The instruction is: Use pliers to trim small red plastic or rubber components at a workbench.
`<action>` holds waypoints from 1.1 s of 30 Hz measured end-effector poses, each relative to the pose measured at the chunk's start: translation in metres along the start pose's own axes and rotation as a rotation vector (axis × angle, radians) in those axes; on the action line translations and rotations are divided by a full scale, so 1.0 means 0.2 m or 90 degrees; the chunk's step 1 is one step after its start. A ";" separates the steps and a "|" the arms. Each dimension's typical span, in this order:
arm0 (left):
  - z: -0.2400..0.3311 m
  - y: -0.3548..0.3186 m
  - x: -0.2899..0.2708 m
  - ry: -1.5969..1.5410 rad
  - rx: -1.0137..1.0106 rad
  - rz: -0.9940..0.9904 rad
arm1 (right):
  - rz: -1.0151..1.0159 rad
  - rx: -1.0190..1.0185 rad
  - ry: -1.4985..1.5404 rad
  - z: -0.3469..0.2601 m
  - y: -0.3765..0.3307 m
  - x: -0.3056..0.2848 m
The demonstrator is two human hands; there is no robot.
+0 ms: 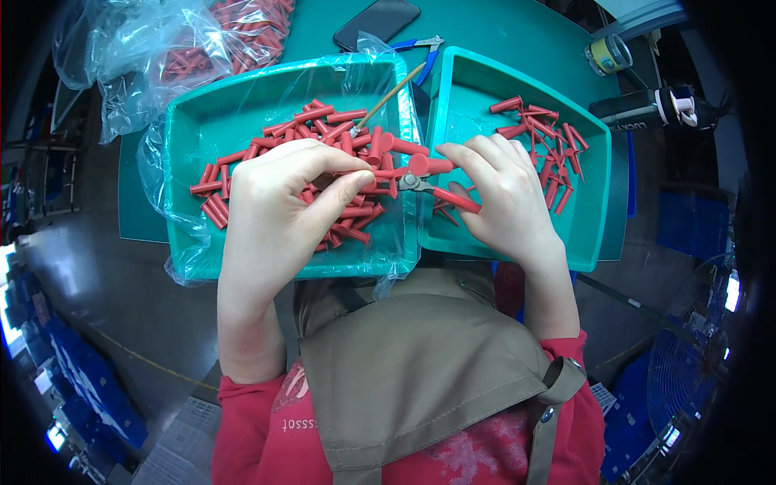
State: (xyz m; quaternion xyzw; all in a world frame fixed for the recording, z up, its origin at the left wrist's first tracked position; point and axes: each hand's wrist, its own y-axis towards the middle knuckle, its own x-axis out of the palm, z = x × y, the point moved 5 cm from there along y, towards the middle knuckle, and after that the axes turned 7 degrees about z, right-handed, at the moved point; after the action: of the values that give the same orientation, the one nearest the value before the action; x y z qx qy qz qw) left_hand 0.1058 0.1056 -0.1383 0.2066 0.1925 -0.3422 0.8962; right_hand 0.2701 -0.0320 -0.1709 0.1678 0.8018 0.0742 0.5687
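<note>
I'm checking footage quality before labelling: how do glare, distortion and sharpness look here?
Head view, glare: white glints streak the clear plastic bag, and patches at far left look blown out; head view, distortion: the right bin has bowed edges, and the corners fall to black; head view, sharpness: left hand and right hand look fairly crisp, detail near the rim softer.

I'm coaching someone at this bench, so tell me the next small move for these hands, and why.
Probably a gentle squeeze of the pliers by the right hand: it holds them, and the left hand pinches a red piece close to their head. Whether the jaws grip that piece is hard to tell, so going gently seems wise.
</note>
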 end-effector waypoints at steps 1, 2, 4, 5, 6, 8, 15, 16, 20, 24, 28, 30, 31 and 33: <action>0.00 0.00 0.00 0.000 0.000 0.000 | -0.007 0.003 0.006 0.00 0.00 0.00; 0.00 0.00 0.00 -0.005 -0.001 0.002 | -0.013 0.005 0.012 0.00 0.00 0.00; 0.00 0.00 0.00 -0.008 -0.003 0.005 | -0.012 0.002 0.018 0.00 0.00 -0.01; 0.00 0.00 0.00 -0.005 0.008 -0.005 | -0.011 0.000 0.022 0.00 0.00 -0.01; 0.00 0.00 0.01 -0.001 0.018 -0.014 | -0.011 0.001 0.022 0.00 0.00 -0.01; 0.00 0.00 0.01 0.000 0.019 -0.014 | -0.016 0.000 0.034 0.00 0.00 -0.01; 0.01 0.00 0.01 0.014 0.051 -0.010 | -0.028 0.006 0.035 -0.01 0.00 -0.01; 0.02 0.00 0.01 0.014 0.052 -0.011 | -0.026 0.007 0.033 -0.01 0.00 -0.01; 0.04 0.01 0.00 0.018 0.052 0.010 | -0.018 0.010 0.030 -0.02 0.00 -0.01; 0.05 0.01 -0.01 0.019 0.049 0.019 | -0.016 0.011 0.028 -0.02 0.00 -0.02; 0.07 0.00 -0.01 0.022 0.052 0.024 | -0.024 -0.020 0.023 -0.03 0.00 0.00; 0.09 0.00 -0.02 0.013 0.046 0.058 | -0.035 -0.036 0.023 -0.04 -0.01 0.02; 0.09 0.00 -0.02 0.012 0.046 0.058 | -0.064 -0.030 0.037 -0.04 -0.02 0.04; 0.09 0.02 -0.04 0.033 0.060 0.065 | -0.093 -0.028 0.054 -0.04 -0.01 0.05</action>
State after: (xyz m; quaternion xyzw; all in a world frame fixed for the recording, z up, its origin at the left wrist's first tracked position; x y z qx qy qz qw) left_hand 0.1067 0.1029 -0.1195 0.2667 0.1883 -0.2995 0.8965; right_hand 0.2583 -0.0302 -0.1779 0.0932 0.8334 0.0569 0.5417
